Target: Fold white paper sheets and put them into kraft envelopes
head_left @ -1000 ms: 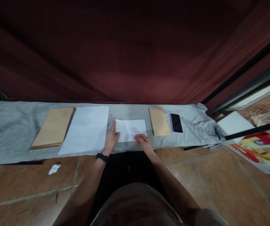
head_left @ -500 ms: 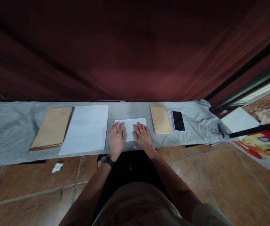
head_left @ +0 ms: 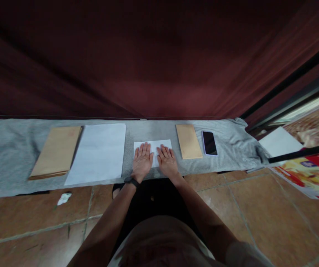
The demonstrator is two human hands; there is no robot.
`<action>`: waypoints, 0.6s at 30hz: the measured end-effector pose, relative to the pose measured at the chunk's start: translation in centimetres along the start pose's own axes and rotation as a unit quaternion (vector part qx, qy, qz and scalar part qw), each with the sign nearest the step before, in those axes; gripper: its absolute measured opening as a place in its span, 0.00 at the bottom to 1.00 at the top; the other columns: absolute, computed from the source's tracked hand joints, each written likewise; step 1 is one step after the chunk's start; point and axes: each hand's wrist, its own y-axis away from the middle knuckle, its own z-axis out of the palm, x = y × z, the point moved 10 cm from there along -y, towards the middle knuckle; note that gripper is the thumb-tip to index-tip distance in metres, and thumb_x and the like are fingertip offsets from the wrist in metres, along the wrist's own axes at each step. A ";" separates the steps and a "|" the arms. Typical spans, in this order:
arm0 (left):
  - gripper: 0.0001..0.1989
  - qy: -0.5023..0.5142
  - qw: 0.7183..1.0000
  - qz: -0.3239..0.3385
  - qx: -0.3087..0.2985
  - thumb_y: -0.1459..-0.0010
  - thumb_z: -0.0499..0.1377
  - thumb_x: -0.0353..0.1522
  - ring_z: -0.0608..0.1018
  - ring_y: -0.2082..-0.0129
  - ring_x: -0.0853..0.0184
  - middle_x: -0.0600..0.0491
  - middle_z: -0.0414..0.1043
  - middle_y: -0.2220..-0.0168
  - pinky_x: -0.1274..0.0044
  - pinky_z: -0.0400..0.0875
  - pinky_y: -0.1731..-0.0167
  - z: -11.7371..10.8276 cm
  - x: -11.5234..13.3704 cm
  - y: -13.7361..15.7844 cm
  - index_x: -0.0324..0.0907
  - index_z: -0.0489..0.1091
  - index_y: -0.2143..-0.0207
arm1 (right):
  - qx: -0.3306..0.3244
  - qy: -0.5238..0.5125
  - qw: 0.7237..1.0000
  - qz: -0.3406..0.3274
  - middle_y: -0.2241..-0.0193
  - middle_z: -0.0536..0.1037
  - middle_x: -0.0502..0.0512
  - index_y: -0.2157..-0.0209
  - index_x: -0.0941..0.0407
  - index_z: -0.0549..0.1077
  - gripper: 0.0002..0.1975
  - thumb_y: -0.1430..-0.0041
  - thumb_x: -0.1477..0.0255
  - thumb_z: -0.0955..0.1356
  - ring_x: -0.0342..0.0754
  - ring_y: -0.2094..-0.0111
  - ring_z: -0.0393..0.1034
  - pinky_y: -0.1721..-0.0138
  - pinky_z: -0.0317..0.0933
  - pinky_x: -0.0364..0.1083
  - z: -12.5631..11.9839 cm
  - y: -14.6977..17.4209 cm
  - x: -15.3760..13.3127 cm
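Observation:
A small white sheet of paper [head_left: 154, 147], which looks folded, lies on the grey cloth in front of me. My left hand [head_left: 142, 160] rests flat on its left part, fingers stretched out and pointing away from me. On the right part lies my right hand [head_left: 167, 160], also flat, with the fingers slightly spread. Neither hand grips anything. Between the two hands a strip of the paper shows; the rest of its near side is covered by the palms.
Large white sheets [head_left: 98, 154] lie to the left, beside a stack of brown envelopes [head_left: 55, 152]. To the right are a single brown envelope [head_left: 188, 141] and a phone [head_left: 209, 143]. A grey cloth [head_left: 231, 148] covers the narrow table; a dark red curtain [head_left: 159, 89] hangs behind.
My left hand has turned from a slanted, curled pose to lying flat with straight fingers on the paper. My right hand has barely moved. The view has shifted slightly.

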 end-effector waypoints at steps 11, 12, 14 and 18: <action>0.29 -0.037 0.999 -0.002 -0.012 0.29 0.39 0.33 0.48 0.26 0.58 0.46 0.50 0.27 0.59 0.44 0.29 0.0 -0.3 0.2 0.37 0.53 0.29 | -0.017 -0.023 1.000 -0.011 0.31 0.62 0.58 0.33 0.58 0.65 0.25 0.25 0.65 0.56 0.53 0.30 0.54 0.29 0.44 0.57 1.7 -4.4 -3.3; 0.29 -0.038 0.999 -0.003 -0.011 0.29 0.39 0.33 0.48 0.26 0.57 0.47 0.50 0.27 0.59 0.44 0.29 0.0 -0.3 0.2 0.37 0.53 0.29 | -0.015 -0.018 1.000 -0.009 0.31 0.62 0.58 0.33 0.57 0.64 0.25 0.25 0.65 0.56 0.54 0.30 0.54 0.29 0.44 0.57 1.8 -4.5 -3.2; 0.29 -0.036 0.999 -0.005 -0.007 0.29 0.39 0.34 0.49 0.26 0.58 0.47 0.50 0.27 0.59 0.44 0.29 0.0 -0.4 0.2 0.38 0.54 0.29 | -0.006 -0.006 1.000 -0.010 0.31 0.61 0.57 0.32 0.57 0.63 0.25 0.25 0.65 0.56 0.54 0.30 0.54 0.29 0.44 0.57 1.9 -4.4 -2.6; 0.29 -0.027 0.999 -0.017 0.010 0.28 0.40 0.37 0.50 0.26 0.59 0.47 0.52 0.27 0.59 0.44 0.29 -0.1 -0.6 0.1 0.39 0.53 0.29 | 0.018 0.018 1.000 -0.010 0.30 0.58 0.59 0.31 0.57 0.61 0.26 0.25 0.64 0.57 0.56 0.30 0.54 0.30 0.44 0.58 1.3 -3.6 -0.8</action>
